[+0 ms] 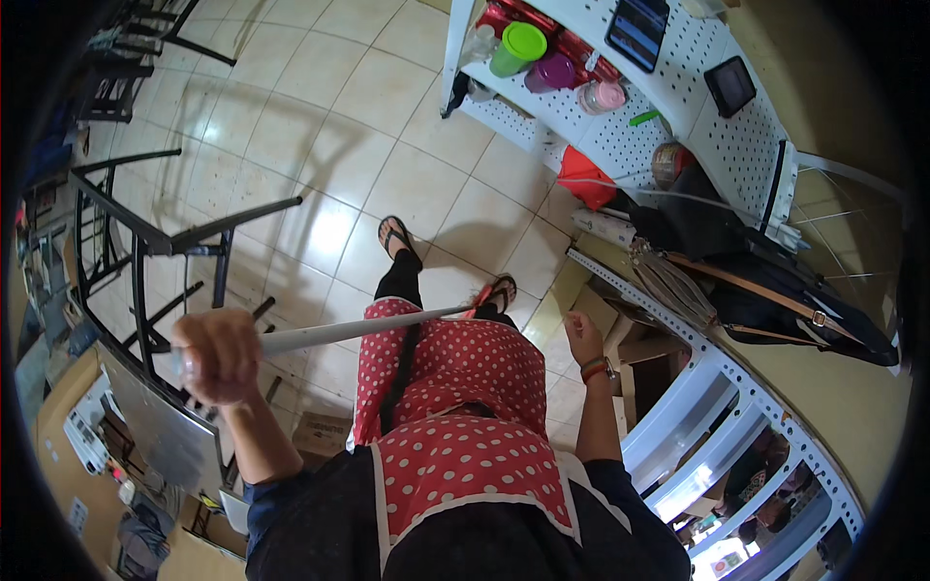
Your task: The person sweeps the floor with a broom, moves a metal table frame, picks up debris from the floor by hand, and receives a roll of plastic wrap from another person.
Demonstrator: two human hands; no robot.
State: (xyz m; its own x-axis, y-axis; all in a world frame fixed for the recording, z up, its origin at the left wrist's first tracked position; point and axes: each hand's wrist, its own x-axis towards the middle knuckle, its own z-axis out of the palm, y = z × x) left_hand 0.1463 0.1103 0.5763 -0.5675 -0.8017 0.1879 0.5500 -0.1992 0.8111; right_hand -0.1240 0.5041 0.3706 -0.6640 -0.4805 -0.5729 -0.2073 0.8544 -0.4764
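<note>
My left hand [218, 356] is closed around the upper part of a pale, smooth pole [341, 332]. The pole slants down across the front of my red polka-dot apron [465, 363] towards my feet. Red strands [479, 296] show at its far end, beside my sandalled right foot [503, 290]; whether they belong to a broom or a mop, I cannot tell. My right hand [583, 338] hangs at my right side with loosely bent fingers and nothing visible in it. A band and a watch sit on that wrist.
Black metal furniture frames [171, 243] stand on the left over the tiled floor [407, 167]. A white perforated shelf [596, 123] at upper right holds lidded containers and two dark-screened devices. Bags [785, 290] lie at right, above cardboard boxes [639, 341] and a white slotted-metal rack [763, 392].
</note>
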